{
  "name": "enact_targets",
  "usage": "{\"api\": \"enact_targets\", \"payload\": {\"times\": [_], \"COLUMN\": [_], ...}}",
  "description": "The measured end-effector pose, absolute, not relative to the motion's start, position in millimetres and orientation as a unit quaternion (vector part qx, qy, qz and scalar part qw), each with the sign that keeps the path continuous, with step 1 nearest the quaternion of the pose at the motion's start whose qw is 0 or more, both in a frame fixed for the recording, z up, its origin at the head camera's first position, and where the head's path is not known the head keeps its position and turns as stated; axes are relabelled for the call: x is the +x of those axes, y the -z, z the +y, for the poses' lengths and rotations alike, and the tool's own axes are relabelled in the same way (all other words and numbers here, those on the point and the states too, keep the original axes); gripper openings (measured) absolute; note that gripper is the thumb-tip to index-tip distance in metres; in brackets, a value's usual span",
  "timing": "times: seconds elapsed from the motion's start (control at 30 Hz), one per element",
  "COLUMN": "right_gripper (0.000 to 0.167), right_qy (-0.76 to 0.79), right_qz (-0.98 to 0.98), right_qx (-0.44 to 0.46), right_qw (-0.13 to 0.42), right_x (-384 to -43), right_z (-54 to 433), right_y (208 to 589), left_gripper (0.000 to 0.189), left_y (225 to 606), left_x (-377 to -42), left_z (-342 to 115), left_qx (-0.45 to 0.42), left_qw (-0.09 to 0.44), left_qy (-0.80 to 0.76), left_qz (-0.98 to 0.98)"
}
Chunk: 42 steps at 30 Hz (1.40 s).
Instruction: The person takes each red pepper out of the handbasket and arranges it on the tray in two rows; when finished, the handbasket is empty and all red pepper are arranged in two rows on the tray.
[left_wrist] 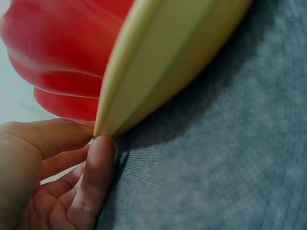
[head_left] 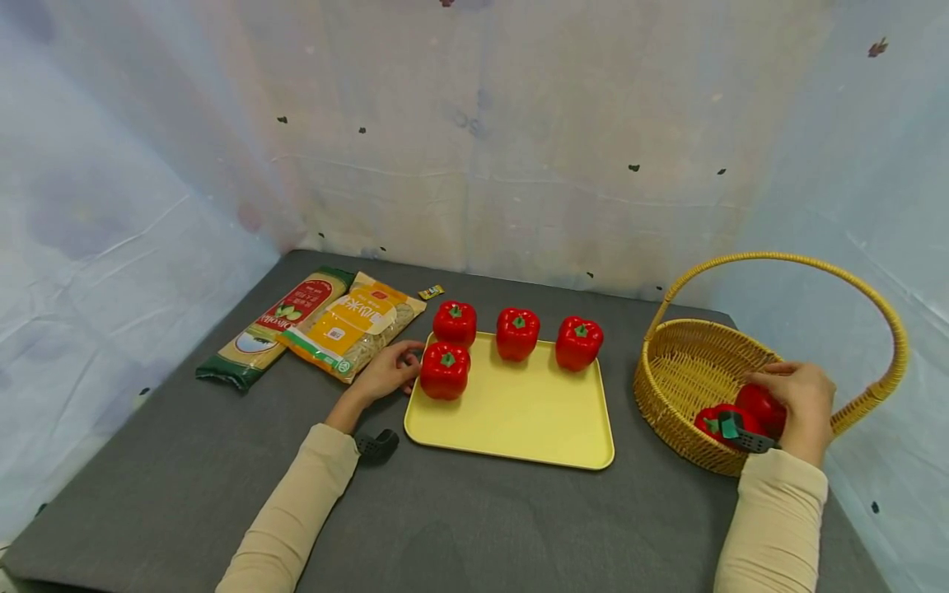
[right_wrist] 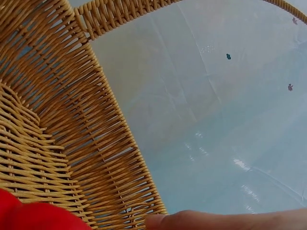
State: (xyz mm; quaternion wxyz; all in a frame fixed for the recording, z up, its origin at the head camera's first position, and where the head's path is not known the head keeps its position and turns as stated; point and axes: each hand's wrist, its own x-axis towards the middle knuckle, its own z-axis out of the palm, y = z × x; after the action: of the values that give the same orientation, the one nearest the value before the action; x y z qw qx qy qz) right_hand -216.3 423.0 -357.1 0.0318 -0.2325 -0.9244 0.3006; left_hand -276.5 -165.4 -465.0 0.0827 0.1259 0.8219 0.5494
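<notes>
My left hand is at the left rim of a yellow tray. In the left wrist view its thumb and finger pinch the tray's edge. Two red bell peppers, a front one and a back one, sit at the tray's left side. Along the back edge stand a middle bell pepper and a right one. Inside the wicker basket, my right hand grips a red bell pepper from above. Beside it lies another bell pepper, partly hidden by the wrist camera.
Left of the tray lie a yellow noodle bag and a green-ended long packet, partly overlapping. A small yellow sachet is behind the tray. The basket's tall handle arches over its opening. Pale curtains hang behind the grey table.
</notes>
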Motion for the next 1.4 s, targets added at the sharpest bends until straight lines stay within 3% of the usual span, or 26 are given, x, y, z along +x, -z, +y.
{"api": "enact_targets", "payload": {"times": [0.37, 0.53, 0.77, 1.07, 1.4], "right_gripper": [0.069, 0.079, 0.075, 0.089, 0.082], "right_qy": [-0.298, -0.265, -0.244, -0.283, -0.271], "right_qz": [-0.928, -0.946, -0.958, -0.936, -0.950], "right_qx": [-0.223, -0.187, -0.132, -0.207, -0.145], "right_qw": [0.023, -0.020, -0.072, -0.019, 0.057], "right_x": [-214, -215, -218, -214, -214], "right_z": [423, 426, 433, 423, 414], "right_y": [361, 361, 361, 355, 345], "left_gripper": [0.043, 0.043, 0.043, 0.043, 0.044], "left_y": [465, 465, 465, 464, 464], "left_x": [-275, -275, -274, -275, -275], "left_z": [-165, -166, -166, -166, -166], "left_qx": [0.129, 0.132, 0.130, 0.132, 0.128], "left_qw": [0.086, 0.086, 0.087, 0.085, 0.088], "left_qy": [-0.552, -0.555, -0.552, -0.556, -0.556], "left_qz": [0.819, 0.817, 0.819, 0.816, 0.817]}}
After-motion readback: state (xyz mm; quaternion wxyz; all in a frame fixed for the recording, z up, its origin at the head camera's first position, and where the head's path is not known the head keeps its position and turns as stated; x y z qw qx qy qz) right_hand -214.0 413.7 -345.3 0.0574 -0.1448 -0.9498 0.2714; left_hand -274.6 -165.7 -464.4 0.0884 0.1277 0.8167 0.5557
